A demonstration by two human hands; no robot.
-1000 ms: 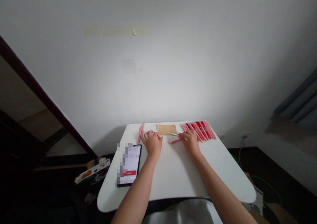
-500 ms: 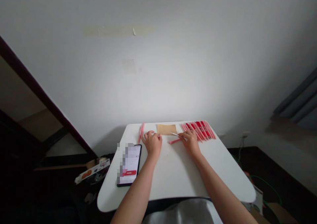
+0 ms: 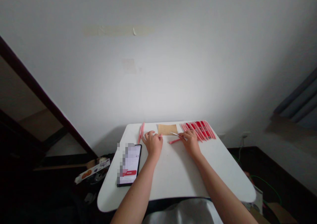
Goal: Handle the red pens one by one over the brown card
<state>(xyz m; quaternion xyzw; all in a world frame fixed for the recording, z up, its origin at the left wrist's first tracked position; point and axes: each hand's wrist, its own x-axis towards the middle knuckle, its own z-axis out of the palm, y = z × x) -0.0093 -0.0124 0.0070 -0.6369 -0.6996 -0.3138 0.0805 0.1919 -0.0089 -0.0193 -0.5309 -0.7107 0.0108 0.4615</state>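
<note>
My left hand (image 3: 153, 145) is closed with its fingertips pinching a small pink pen part (image 3: 160, 136), mostly hidden by the fingers. Between thumb and fingers of my right hand (image 3: 191, 144) is a thin pale pen refill (image 3: 174, 133), its tip pointing left over a brown paper piece (image 3: 167, 129). A pink pen barrel (image 3: 174, 141) lies just below the refill, one end running under the right hand; I cannot tell if that hand touches it. Several pink and red pens (image 3: 199, 130) lie in a row beside the right hand. Two pink pens (image 3: 141, 133) rest left of my left hand.
A phone (image 3: 129, 166) with a lit screen lies on the left of the white table (image 3: 178, 181), beside my left forearm. The wall (image 3: 163, 95) rises behind the table's far edge. Boxes and other items (image 3: 92, 171) sit on the floor at the left.
My left hand has shifted very slightly to the right with the pink part. The brown paper has slid slightly right. My right hand and the refill stay nearly still.
</note>
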